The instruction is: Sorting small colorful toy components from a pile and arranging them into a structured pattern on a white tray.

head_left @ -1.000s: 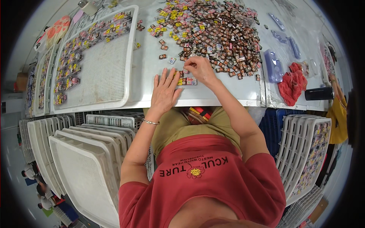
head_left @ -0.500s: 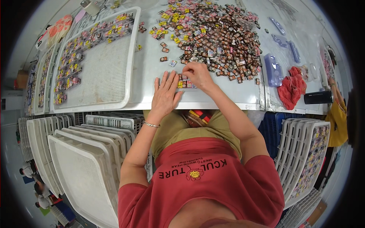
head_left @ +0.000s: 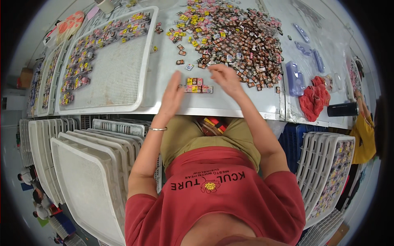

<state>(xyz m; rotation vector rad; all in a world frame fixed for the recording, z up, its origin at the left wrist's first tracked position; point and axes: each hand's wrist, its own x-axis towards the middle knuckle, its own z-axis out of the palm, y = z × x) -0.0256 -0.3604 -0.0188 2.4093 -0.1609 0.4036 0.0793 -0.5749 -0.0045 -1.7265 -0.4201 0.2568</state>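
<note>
On the white table, a small block of printed square pieces (head_left: pixel 198 88) in pink, yellow and white lies in two short rows. Just left of it, my left hand (head_left: pixel 172 97) stands on its edge with fingers stretched out, holding nothing. My right hand (head_left: pixel 227 80) is up and to the right of the block, at the near edge of a big heap of similar small pieces (head_left: pixel 250 49). Its fingers are bent together at the tips, and what they pinch is too small to make out. A few loose pieces (head_left: pixel 180 62) lie above the block.
At the left lies a white mesh tray (head_left: pixel 141 74) partly lined with clusters of pieces. Right of the heap are a purple plastic case (head_left: pixel 294 80), a red cloth (head_left: pixel 314 98) and a black cylinder (head_left: pixel 342 109). White trays (head_left: pixel 88 180) stand stacked below the table; a person in yellow (head_left: pixel 364 133) is at far right.
My left hand has turned from lying flat beside the block onto its edge and drawn slightly away. My right hand has left the block and moved right to the heap, uncovering the rows.
</note>
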